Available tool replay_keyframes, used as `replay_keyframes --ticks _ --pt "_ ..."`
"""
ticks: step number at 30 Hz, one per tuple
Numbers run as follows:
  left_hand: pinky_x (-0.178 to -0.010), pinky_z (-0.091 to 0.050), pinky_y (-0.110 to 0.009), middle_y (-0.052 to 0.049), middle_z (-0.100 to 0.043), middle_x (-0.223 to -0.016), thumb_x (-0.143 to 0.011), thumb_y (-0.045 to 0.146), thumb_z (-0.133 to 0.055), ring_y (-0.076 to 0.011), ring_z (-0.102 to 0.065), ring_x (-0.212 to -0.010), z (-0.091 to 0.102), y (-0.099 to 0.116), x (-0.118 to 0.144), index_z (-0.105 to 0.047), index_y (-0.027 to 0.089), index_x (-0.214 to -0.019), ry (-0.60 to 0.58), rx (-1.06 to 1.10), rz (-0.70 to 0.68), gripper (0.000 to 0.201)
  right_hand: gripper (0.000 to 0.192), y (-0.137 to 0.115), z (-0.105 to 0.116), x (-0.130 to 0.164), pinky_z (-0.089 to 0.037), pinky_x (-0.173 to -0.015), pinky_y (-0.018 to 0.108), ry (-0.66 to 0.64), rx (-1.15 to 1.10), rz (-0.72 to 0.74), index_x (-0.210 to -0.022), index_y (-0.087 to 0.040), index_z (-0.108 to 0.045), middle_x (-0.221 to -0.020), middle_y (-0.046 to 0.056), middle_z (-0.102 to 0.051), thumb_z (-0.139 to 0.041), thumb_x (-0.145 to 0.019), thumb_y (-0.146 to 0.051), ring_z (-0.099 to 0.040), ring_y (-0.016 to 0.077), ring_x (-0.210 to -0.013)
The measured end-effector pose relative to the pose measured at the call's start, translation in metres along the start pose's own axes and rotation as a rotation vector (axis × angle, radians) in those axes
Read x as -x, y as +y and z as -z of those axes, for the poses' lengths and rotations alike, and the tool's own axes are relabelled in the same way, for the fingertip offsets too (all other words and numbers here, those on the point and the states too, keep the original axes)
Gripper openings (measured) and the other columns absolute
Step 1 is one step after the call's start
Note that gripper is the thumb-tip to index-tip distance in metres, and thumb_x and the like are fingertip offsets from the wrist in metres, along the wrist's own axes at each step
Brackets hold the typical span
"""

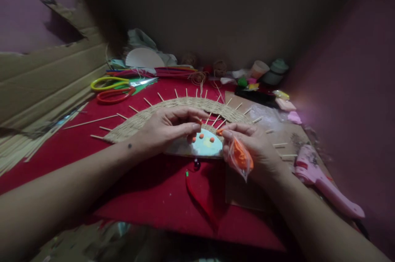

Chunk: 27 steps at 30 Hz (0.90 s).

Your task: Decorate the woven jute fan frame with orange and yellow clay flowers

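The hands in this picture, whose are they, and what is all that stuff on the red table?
They belong to one person, who wears a camera on the head, so you look down just as that person does. There is no machine here, only two bare hands.

The left hand pinches something tiny over a pale blue half-circle card with small orange dots on it. The right hand holds a little clear bag of orange bits.

Around the card is a woven straw fan with thin wooden sticks poking out like sun rays. It all lies on a red cloth.

Further back lie yellow scissors and orange scissors. On the right is a pink glue gun. Cardboard stands on the left, and more craft things, too blurry to name, sit along the wall.
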<state>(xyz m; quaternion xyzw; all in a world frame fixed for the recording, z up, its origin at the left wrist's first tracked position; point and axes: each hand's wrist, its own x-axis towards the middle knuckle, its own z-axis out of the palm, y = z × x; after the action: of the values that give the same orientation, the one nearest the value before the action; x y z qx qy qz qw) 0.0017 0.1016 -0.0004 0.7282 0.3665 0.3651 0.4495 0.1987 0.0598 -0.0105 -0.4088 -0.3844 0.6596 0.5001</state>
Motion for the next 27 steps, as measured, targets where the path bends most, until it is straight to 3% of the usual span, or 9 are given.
replay_keyframes --ticks 3,12,19,22,27 --pt "-0.058 -0.050 -0.019 0.001 -0.068 -0.067 -0.080 0.023 -0.062 -0.0108 -0.062 -0.062 0.0015 0.0009 -0.0007 -0.071 0.019 -0.086 -0.025 -0.048 0.020 0.012 0.013 -0.0004 0.0011 -0.0007 -0.040 -0.042 0.019 0.003 -0.019 -0.016 -0.067 -0.018 -0.069 -0.049 -0.003 -0.058 -0.077 -0.064 -0.028 -0.050 0.0066 -0.042" --pt "-0.057 -0.050 -0.019 0.001 -0.068 -0.068 -0.079 0.026 -0.064 -0.0104 -0.062 -0.060 0.0018 0.0005 0.0004 -0.071 0.019 -0.081 -0.039 0.006 0.053 0.010 0.011 -0.0029 0.0003 0.0001 -0.037 -0.037 0.017 -0.042 -0.039 -0.037 -0.071 -0.017 -0.071 -0.047 -0.003 -0.058 -0.074 -0.067 -0.027 -0.050 0.0066 -0.040" --pt "-0.056 -0.049 -0.017 0.002 -0.067 -0.067 -0.083 0.026 -0.060 -0.0085 -0.060 -0.061 0.0015 -0.0011 -0.0009 -0.068 0.020 -0.098 -0.068 0.090 0.120 0.019 0.015 -0.0034 0.0008 -0.0014 -0.041 -0.038 0.018 -0.028 -0.038 -0.031 -0.070 -0.017 -0.067 -0.051 -0.003 -0.060 -0.076 -0.064 -0.028 -0.052 0.0070 -0.041" --pt "-0.053 -0.047 -0.015 0.002 -0.066 -0.067 -0.082 0.025 -0.061 -0.0068 -0.058 -0.058 0.0008 0.0018 -0.0003 -0.071 0.019 -0.088 -0.075 0.135 0.161 0.013 0.016 -0.0040 0.0007 -0.0017 -0.040 -0.037 0.017 -0.023 -0.045 -0.026 -0.070 -0.016 -0.066 -0.052 -0.003 -0.060 -0.076 -0.064 -0.027 -0.052 0.0068 -0.041" --pt "-0.043 -0.038 -0.010 0.005 -0.062 -0.060 -0.067 0.013 -0.071 -0.0034 -0.053 -0.050 0.0005 0.0029 -0.0006 -0.066 0.017 -0.068 0.041 0.233 0.150 0.007 0.011 -0.0042 0.0019 -0.0011 -0.041 -0.039 0.017 -0.014 -0.047 -0.020 -0.068 -0.016 -0.067 -0.052 -0.002 -0.059 -0.074 -0.066 -0.024 -0.051 0.0059 -0.042"
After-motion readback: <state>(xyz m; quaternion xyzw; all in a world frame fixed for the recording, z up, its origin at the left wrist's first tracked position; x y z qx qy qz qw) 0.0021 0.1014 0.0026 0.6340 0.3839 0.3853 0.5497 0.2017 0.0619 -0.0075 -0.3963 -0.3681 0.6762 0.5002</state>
